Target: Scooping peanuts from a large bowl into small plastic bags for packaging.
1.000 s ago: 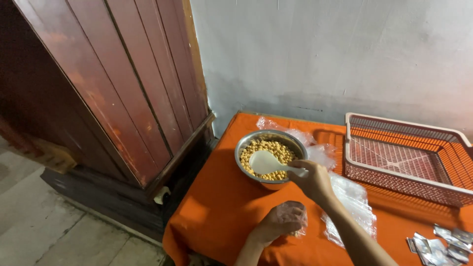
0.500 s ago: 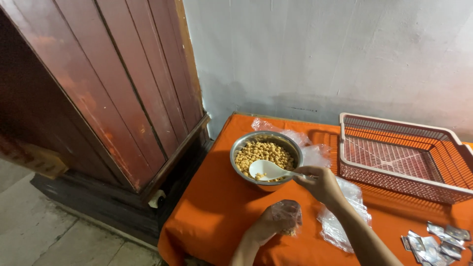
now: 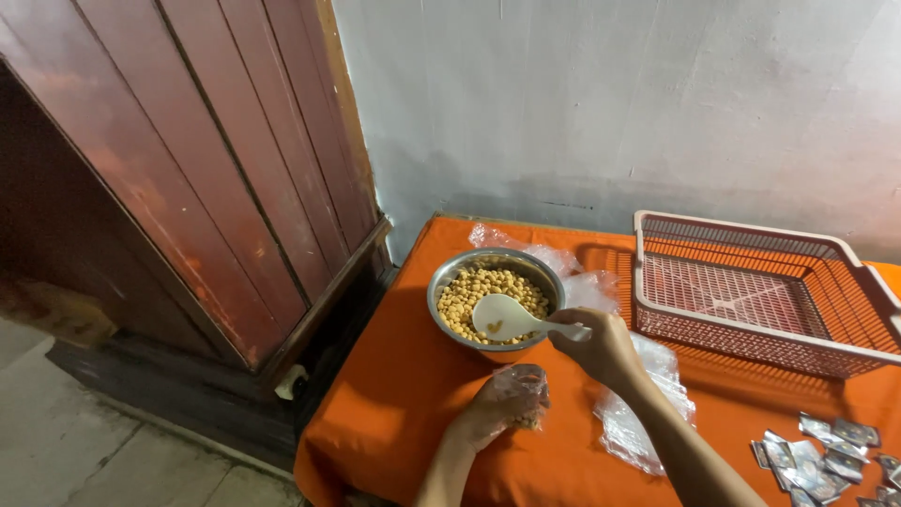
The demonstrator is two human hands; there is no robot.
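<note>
A steel bowl [image 3: 445,285] full of small round yellow-brown pieces [image 3: 471,291] sits on an orange tablecloth [image 3: 404,385]. My right hand [image 3: 601,345] grips the handle of a white plastic spoon [image 3: 502,320], whose scoop hovers over the bowl's near rim with one or two pieces in it. My left hand [image 3: 496,411] holds a small clear plastic bag [image 3: 526,387] just in front of the bowl, below the spoon. The bag has a few pieces in it.
A pink plastic mesh basket [image 3: 760,291] stands at the right. Clear plastic bags [image 3: 643,413] lie between bowl and basket. Several small silver packets [image 3: 826,460] lie at the lower right. A red-brown wooden door [image 3: 188,169] leans at the left; a pale wall [image 3: 610,103] is behind.
The spoon has come out of the bowl's middle toward its near rim. My left hand has risen with the bag and moved closer to the bowl. The camera has moved nearer.
</note>
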